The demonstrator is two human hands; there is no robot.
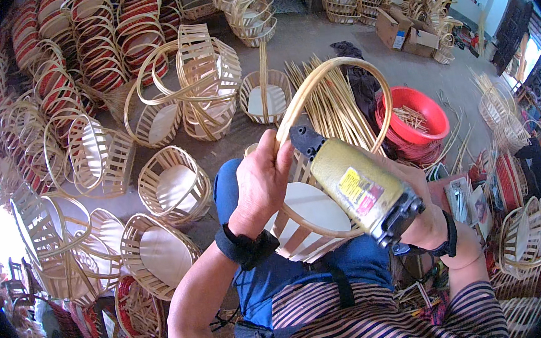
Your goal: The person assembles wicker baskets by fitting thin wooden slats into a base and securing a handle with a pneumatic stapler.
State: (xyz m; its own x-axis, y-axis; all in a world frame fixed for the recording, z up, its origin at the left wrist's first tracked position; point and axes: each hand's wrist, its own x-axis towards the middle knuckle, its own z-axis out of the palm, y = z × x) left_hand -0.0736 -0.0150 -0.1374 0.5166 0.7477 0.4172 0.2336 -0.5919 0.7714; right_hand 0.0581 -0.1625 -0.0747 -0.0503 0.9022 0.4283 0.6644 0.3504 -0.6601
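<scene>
A woven basket of pale wood strips [301, 254] with a white oval bottom rests on my lap, its tall arched handle [332, 63] standing up. Low on that handle, at its left side, my left hand [262, 179] is closed with the thumb pressed along the wood. My right hand [420, 203] grips a gold nail gun [349, 177], whose body hides most of the fingers. The black nose [307, 142] of the gun points at the handle just beside my left thumb; whether it touches the wood cannot be told. The gun also covers the basket's right side.
Finished-looking baskets [174, 185] stand at the left, with tall stacks of red and tan baskets [98, 39] behind. Ahead lie a bundle of thin sticks [330, 108] and a red basin [426, 111] holding short sticks. Cardboard boxes [393, 27] sit far right.
</scene>
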